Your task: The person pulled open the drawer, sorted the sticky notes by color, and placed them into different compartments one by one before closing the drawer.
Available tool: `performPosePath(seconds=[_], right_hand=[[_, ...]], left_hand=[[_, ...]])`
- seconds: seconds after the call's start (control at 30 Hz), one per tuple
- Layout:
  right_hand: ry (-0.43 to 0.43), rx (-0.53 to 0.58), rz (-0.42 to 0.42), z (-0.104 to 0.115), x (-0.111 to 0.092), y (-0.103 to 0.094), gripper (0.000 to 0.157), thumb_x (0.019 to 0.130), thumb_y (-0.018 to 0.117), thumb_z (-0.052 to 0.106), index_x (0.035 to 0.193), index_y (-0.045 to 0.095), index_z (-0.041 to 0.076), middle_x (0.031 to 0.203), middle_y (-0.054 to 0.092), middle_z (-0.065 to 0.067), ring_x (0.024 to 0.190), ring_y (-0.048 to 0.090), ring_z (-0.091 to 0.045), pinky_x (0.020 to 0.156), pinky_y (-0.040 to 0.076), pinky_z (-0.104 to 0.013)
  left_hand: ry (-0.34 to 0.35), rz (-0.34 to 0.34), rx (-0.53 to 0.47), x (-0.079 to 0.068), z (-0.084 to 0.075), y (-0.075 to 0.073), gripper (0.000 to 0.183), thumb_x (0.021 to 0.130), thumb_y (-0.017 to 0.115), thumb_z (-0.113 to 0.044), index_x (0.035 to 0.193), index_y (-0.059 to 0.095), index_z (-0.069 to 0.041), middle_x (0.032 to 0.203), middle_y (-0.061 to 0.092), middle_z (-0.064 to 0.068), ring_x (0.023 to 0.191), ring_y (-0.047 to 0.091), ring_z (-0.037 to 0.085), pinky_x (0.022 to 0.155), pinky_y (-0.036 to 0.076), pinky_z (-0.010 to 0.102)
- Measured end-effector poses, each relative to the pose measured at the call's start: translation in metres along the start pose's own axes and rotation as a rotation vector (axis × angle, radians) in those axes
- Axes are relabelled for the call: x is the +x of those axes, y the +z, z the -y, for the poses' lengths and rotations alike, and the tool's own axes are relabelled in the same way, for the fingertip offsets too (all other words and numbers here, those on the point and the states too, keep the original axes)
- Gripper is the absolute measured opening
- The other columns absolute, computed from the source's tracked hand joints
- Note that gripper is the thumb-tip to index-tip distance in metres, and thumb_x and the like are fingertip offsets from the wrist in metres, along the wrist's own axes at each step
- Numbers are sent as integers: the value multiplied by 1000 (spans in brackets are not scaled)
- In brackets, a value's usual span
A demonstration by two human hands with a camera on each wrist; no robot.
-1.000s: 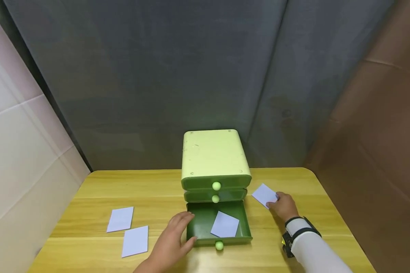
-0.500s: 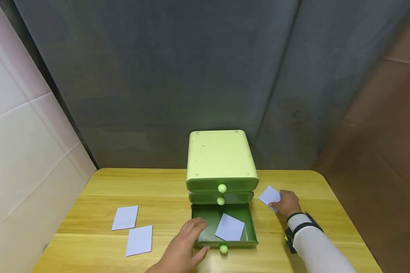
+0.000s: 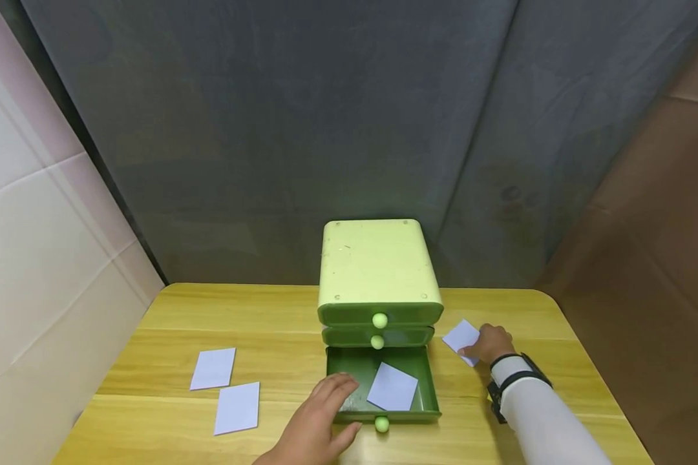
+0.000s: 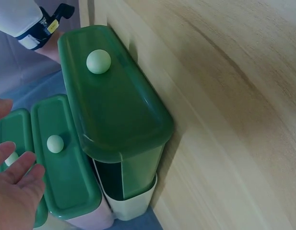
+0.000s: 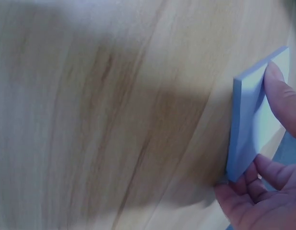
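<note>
My right hand holds a small white paper pad on the table, right of a green drawer cabinet. In the right wrist view, its thumb lies along one edge of the pad and the fingers are at another edge. My left hand, fingers spread and loosely bent, is by the left front corner of the pulled-out bottom drawer. It holds nothing; whether it touches the drawer I cannot tell. Another white pad lies in that drawer.
Two more white pads, one behind the other, lie on the wooden table at left. The upper drawer and middle drawer have round knobs. A dark curtain hangs behind.
The head view has shifted slightly. My left hand has moved a little right, over the drawer's left front corner. My right hand stays at the pad, covering slightly more of it.
</note>
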State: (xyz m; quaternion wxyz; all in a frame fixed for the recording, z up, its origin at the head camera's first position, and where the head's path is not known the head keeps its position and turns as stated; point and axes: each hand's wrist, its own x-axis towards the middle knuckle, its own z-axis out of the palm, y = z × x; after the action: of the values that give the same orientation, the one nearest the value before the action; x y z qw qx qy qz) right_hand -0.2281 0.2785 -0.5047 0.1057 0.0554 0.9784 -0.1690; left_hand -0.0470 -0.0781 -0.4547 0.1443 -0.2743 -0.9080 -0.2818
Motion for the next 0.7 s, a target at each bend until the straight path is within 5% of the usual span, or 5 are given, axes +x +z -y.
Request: performPosePath(seconds=[0.7], right_hand=[[63,-24,61,5,-10,-8,68,74,83,36,101,57,-21,88,60,-27,82,51,-36,75,47,-46]], left_hand=[[-13,-11,-5,-1,-1,-1,54,80,78,-19,127,57,-6,129,55,4,119,53,23,92,52,36]])
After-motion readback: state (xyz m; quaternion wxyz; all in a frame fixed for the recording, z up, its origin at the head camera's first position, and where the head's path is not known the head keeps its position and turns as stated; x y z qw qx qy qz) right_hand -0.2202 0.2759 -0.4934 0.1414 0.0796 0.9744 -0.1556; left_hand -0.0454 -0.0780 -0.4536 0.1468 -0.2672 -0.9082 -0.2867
